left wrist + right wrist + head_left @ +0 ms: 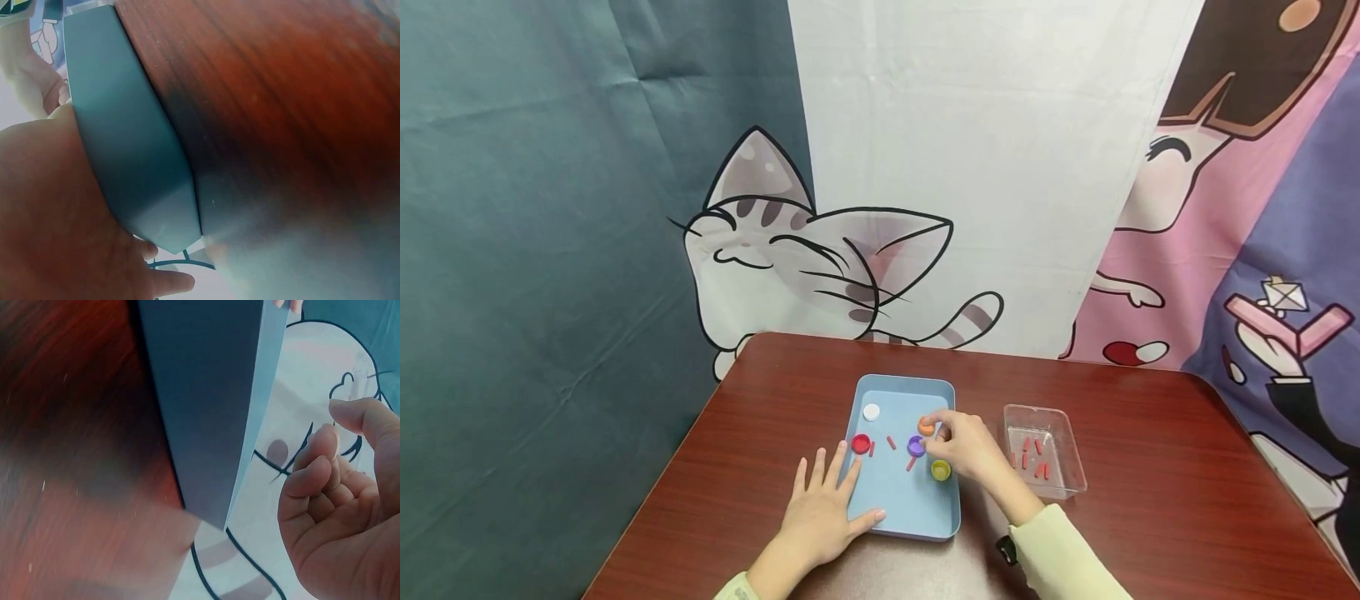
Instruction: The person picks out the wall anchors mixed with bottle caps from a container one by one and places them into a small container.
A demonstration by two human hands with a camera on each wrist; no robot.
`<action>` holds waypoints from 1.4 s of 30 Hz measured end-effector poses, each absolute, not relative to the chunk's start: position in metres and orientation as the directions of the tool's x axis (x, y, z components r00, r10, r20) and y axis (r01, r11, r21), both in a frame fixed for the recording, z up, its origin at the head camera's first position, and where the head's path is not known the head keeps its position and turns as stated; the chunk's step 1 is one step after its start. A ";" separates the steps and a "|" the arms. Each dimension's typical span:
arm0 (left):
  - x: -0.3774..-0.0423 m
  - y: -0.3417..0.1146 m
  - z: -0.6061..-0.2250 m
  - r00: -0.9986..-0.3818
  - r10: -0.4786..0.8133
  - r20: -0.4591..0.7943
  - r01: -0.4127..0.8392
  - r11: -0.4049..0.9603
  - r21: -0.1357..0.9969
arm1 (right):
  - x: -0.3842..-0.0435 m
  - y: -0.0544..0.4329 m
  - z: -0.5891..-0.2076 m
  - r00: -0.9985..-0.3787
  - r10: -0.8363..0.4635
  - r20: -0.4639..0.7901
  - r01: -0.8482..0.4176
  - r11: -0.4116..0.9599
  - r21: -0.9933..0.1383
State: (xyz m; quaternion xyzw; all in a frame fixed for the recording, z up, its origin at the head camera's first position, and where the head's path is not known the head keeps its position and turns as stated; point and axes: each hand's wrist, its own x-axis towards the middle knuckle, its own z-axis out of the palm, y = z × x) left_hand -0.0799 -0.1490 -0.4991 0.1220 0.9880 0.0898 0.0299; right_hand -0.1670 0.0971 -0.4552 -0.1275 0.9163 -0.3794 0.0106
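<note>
Filling the upper frame, a printed backdrop (970,125) has a cartoon cat ctr-left, a cartoon figure far right & plain dk green at left. Red-brown table (722,442), wood-grain, takes up lwr ctr. Blue tray (906,504) sits on it, lwr ctr of frame, long sides running up the pic. Clear box (1039,408) stands on the table to the tray's right, w/ a gap btwn. L hand (820,512), lwr ctr-left, is flat w/ fingers spread wide, along the tray's left side, thumb over its lwr left corner; left wrist view has it right by the tray wall. R hand (967,446) hovers over the tray's right side; in right wrist view thumb tip & fingertips are apart, fingers bent in; can't tell if it touches any cap. Five round caps in tray: white cap (871,412) upper left, red cap (861,444) mid-left near L fingertips, orange cap (926,427) & purple cap (916,447) by R fingertips, yellow cap (941,471) just below R hand in frame. Smallest: red sticks (891,442), 3 in tray (one just beside red cap, one mid-tray, one below purple cap), approx 6 more in box.
</note>
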 end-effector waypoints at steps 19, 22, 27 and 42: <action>-0.082 -0.149 -0.501 -0.967 0.251 -0.045 0.241 0.957 0.161 | -0.173 0.055 -0.482 -0.929 -0.361 0.084 -0.312 0.637 -0.705; -0.082 -0.148 -0.500 -0.968 0.248 -0.044 0.239 0.958 0.156 | -0.174 0.050 -0.484 -0.929 -0.361 0.086 -0.318 0.654 -0.687; -0.083 -0.149 -0.500 -0.968 0.248 -0.041 0.238 0.958 0.158 | -0.177 0.043 -0.490 -0.921 -0.377 0.100 -0.346 0.674 -0.653; -0.083 -0.149 -0.499 -0.968 0.249 -0.034 0.240 0.957 0.165 | -0.181 0.022 -0.492 -0.939 -0.344 -0.003 -0.286 0.785 -0.549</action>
